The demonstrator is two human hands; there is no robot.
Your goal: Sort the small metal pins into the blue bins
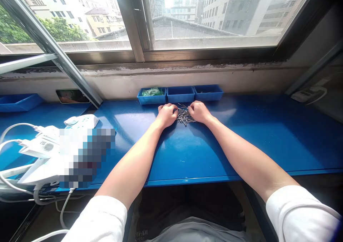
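A small heap of thin dark metal pins (184, 116) lies on the blue table (241, 138), far from me near the wall. My left hand (167, 114) rests at the heap's left edge with its fingers curled, knuckles up. My right hand (199, 111) lies against the heap's right edge, fingers also curled. Whether either hand pinches a pin is hidden by the fingers. Both arms are stretched out straight across the table.
Three blue bins stand against the wall behind the pins: the left bin (151, 95) holds green bags, the middle bin (180, 93) and the right bin (208, 92) look nearly bare. White power strips and cables (43, 145) crowd the table's left. Another blue tray (18, 102) sits far left.
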